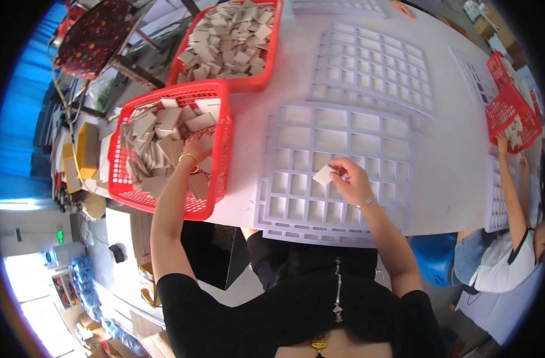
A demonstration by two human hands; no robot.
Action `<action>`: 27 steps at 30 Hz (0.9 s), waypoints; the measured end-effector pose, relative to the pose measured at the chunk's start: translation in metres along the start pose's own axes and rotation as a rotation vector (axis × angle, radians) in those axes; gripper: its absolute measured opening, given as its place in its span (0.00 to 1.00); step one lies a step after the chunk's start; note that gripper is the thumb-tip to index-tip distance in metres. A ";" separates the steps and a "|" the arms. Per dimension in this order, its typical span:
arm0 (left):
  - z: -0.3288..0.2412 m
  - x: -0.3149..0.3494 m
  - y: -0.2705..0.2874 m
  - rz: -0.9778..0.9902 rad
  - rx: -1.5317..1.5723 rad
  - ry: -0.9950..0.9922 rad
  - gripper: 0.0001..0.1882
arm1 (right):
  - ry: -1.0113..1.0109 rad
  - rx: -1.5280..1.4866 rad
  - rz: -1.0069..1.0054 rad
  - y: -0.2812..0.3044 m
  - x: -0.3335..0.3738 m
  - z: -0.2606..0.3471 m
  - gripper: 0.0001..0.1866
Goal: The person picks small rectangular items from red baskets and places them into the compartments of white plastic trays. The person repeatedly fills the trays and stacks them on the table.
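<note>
My right hand [352, 181] pinches a small pale square tile [324, 175] between thumb and fingers. It holds the tile above a white grid tray [338, 108] of square and rectangular compartments, which lies before me near the table's front edge. My left hand [194, 149] reaches into a red plastic basket [222, 128] at the left, among many loose grey-white flat pieces [142, 128]. Its fingers are partly hidden by the pieces, so I cannot tell whether they grip one.
Another red basket [275, 45] full of similar tiles stands behind the first. Further grid trays [374, 56] lie farther back on the white table [445, 149]. At the right, a co-worker's hands [502, 143] are near more red baskets [511, 116].
</note>
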State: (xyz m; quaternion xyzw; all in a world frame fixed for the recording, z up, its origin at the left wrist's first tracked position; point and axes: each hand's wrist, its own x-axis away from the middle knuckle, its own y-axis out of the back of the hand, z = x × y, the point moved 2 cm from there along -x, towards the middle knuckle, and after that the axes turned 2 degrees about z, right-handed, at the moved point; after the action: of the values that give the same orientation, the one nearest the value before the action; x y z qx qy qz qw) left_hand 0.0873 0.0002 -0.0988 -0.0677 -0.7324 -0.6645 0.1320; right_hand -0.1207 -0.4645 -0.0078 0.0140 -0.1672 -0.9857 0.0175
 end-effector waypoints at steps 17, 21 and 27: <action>-0.077 0.115 0.157 -0.569 0.885 -0.338 0.23 | 0.114 0.410 0.170 -0.029 0.001 -0.014 0.06; -0.118 0.165 0.149 -0.592 1.096 -0.470 0.20 | 0.277 0.663 0.066 -0.033 0.003 -0.008 0.07; -0.223 0.205 0.073 -0.091 1.122 -0.651 0.18 | -0.036 -0.257 0.007 -0.011 -0.008 0.011 0.17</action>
State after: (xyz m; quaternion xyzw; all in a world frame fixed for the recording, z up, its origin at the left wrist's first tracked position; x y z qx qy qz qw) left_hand -0.0653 -0.2285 0.0474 -0.1552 -0.9729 -0.1315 -0.1099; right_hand -0.1131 -0.4506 -0.0008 -0.0065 -0.0398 -0.9990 0.0197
